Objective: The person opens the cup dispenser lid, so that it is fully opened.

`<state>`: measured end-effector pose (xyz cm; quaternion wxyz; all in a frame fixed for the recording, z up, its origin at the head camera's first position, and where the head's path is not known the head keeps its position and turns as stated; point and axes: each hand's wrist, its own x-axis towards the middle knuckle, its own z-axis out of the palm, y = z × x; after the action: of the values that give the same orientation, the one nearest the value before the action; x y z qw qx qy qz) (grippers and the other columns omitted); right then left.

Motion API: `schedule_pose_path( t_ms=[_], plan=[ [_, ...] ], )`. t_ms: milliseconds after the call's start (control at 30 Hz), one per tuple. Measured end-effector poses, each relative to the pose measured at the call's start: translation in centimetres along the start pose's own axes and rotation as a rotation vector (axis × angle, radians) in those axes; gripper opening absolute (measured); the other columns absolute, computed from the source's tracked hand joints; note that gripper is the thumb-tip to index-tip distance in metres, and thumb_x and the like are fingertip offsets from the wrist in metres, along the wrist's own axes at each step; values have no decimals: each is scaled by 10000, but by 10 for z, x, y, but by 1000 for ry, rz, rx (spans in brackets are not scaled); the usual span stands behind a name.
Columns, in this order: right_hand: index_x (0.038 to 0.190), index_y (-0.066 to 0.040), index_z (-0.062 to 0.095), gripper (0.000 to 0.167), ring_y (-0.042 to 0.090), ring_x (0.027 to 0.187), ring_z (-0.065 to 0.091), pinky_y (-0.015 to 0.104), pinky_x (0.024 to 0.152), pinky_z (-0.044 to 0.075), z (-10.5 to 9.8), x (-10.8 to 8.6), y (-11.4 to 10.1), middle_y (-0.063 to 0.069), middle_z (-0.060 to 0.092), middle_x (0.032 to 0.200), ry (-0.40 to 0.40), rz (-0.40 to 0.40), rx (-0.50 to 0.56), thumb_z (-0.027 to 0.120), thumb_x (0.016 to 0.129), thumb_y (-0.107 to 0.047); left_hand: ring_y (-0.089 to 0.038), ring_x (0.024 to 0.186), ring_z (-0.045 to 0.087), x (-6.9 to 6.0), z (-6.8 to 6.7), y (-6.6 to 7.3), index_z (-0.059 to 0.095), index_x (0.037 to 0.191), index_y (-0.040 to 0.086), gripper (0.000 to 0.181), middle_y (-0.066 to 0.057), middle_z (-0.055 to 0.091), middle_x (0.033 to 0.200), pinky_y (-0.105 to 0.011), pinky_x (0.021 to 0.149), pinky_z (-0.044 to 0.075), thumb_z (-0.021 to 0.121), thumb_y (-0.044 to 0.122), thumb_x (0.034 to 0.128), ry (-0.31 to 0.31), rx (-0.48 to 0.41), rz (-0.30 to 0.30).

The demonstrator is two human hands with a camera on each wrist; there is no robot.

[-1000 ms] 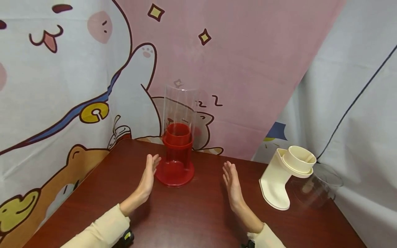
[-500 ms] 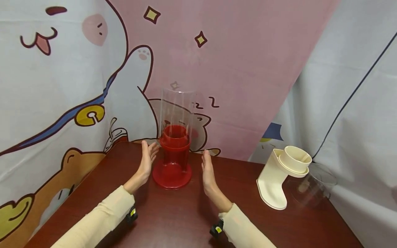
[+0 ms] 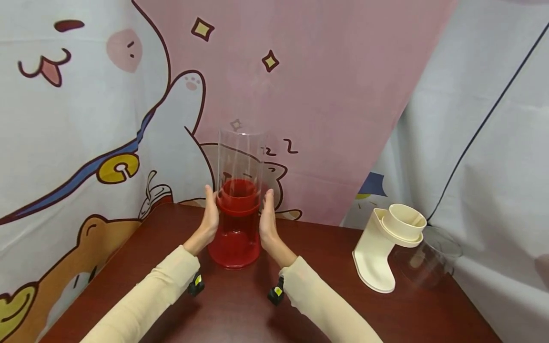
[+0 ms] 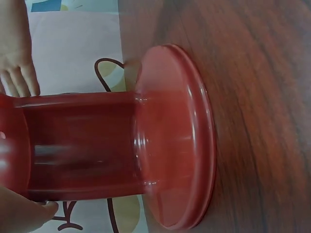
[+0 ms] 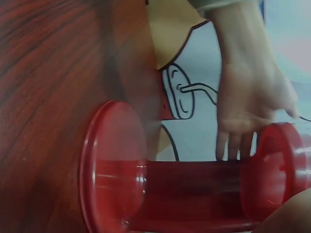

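A red stand with a round base and a collar stands upright on the table, a tall clear cylinder rising from its top. My left hand is at the stand's left side, just by the collar. On the opposite side is my right hand, palm turned inward. In the right wrist view the left hand's fingers are straight and reach the stand's edge. The left wrist view shows the right hand with extended fingers. How firmly either hand touches the stand cannot be told.
A cream boot-shaped stand with a round collar stands at the right of the dark red table. Behind it, a clear container sits by the table's right edge. Printed cloth hangs close behind the table.
Both hands have closed in on the red stand from its two sides, the right hand moving farthest, leftward. The view has shifted slightly. The red and cream stands keep their places on the table.
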<state>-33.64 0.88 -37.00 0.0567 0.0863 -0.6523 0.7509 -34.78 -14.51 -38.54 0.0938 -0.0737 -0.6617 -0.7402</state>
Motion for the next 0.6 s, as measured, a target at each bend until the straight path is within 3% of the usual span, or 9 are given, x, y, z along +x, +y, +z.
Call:
schedule_pose_path(
  t_ms=[233, 367, 567, 600],
  plan=[
    [1588, -12, 137, 645, 313, 1551, 101, 500, 1256, 69, 17, -5, 24, 167, 132, 1668, 71, -59, -188, 174, 1098, -430, -223, 1557, 10, 1, 5, -9, 63, 1608, 90, 751, -74, 53, 1686, -444, 1265, 8, 1, 574, 1037, 83, 87, -6],
    [1583, -21, 182, 630, 308, 1544, 143, 496, 1255, 91, 20, -5, 28, 165, 180, 1657, 120, -77, -193, 191, 1098, -423, -210, 1556, 34, 0, 6, -12, 54, 1613, 127, 744, -46, 67, 1687, -441, 1267, 18, 24, 593, 1034, 100, 103, -5],
    [1573, -5, 199, 598, 332, 1536, 163, 513, 1250, 99, 19, -4, 28, 181, 194, 1649, 113, -76, -166, 196, 1105, -377, -221, 1534, 129, -2, 11, -12, 115, 1612, 143, 723, -61, 165, 1667, -444, 1265, 52, 41, 581, 1043, 126, 85, 24],
    [1573, -10, 206, 591, 331, 1535, 168, 512, 1251, 100, 18, -4, 27, 177, 203, 1648, 109, -73, -152, 196, 1105, -371, -228, 1538, 124, -6, 13, -6, 115, 1611, 123, 699, -73, 159, 1669, -446, 1265, 50, 39, 543, 1057, 130, 80, 20]
  ],
)
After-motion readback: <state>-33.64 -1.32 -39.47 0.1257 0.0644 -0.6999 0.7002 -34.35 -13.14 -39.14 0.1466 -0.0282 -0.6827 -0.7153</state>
